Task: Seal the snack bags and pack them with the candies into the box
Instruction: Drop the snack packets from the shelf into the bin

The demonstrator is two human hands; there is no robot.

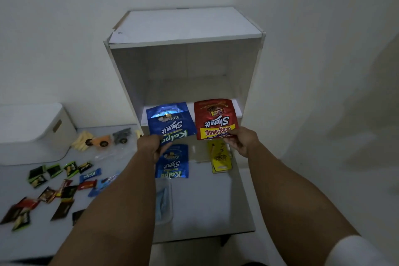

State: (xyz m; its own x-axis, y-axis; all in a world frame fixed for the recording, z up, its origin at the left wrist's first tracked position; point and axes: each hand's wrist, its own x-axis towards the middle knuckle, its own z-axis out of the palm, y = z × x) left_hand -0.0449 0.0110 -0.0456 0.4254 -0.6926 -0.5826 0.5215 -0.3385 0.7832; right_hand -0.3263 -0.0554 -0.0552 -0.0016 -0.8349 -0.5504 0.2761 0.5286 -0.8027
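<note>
Two outstretched hands, one bag each

Glossy foil-like blue bag (pixel 170 122) in the left hand (pixel 151 147) and red bag (pixel 216 121) in the right hand (pixel 241 141); behind them, a matt smooth white shelf (pixel 185 28).

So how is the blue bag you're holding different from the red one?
The blue bag is in the left hand; the red bag is in the right hand. The blue bag says Kalpa at its bottom, while the red bag has a yellow band. Both are shiny pouches held upside down in front of the white shelf.
</note>
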